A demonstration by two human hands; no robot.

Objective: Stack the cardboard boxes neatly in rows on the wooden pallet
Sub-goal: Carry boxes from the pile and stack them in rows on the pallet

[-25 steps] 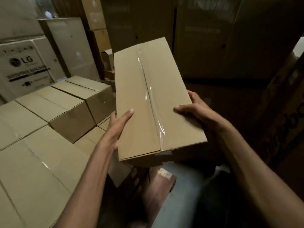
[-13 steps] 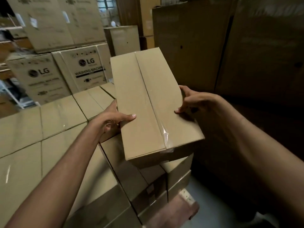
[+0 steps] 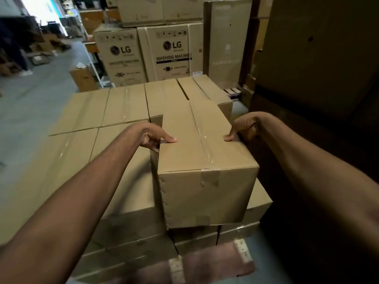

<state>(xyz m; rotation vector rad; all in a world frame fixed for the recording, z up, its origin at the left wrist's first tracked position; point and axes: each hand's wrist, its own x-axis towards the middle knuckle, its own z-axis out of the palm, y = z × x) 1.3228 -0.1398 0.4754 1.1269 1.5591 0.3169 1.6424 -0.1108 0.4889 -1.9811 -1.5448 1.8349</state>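
Observation:
I hold a taped brown cardboard box (image 3: 205, 173) between both hands, its near end facing me. My left hand (image 3: 152, 136) grips its left side with the thumb lying on the top. My right hand (image 3: 244, 127) grips the right side, thumb on the top edge. The box sits low over the near right corner of a stack of like cardboard boxes (image 3: 114, 144), level with the top row; whether it rests on the boxes below I cannot tell. A reddish wooden pallet (image 3: 209, 261) shows under the stack at the bottom.
Two large LG washing machine cartons (image 3: 170, 52) stand behind the stack, with a tall carton (image 3: 225, 42) to their right. Dark big cartons (image 3: 317, 58) wall off the right side. A grey floor aisle (image 3: 41, 87) runs off to the left.
The view swung left and the box came down from chest height to the near right corner of the stack. Both hands kept their hold on its sides.

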